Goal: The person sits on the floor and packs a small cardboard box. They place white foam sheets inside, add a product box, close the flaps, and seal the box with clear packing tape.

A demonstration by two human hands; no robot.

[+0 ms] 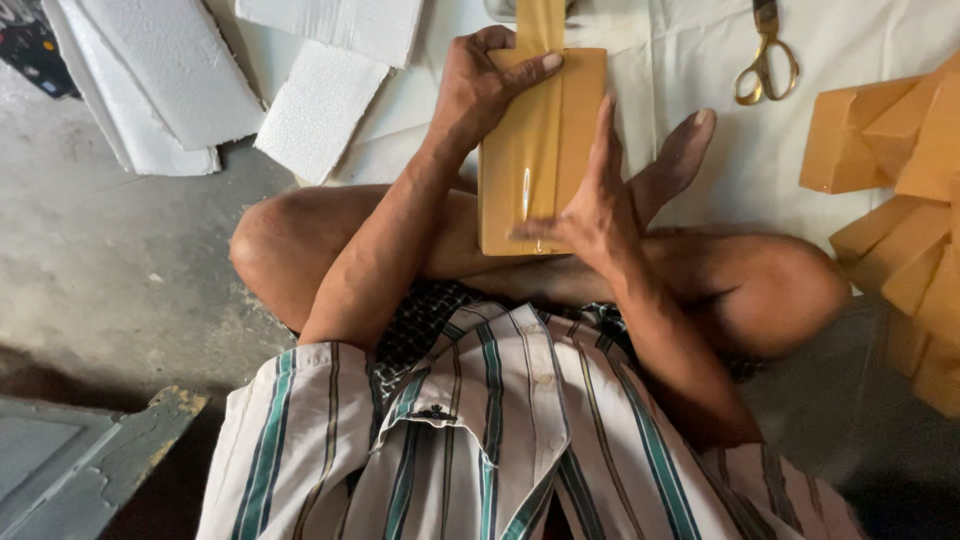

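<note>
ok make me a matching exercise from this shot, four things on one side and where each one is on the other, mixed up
Things:
1. scissors
2. white foam sheets
3. tan parcel
4. stack of tan parcels

Places:
A. held between both hands, over the crossed legs
B. upper left, on the floor
C. right edge, piled on the white cloth
D. top right, lying on the white cloth

Pairs: 1-D, 2-B, 3-A, 4-C
</note>
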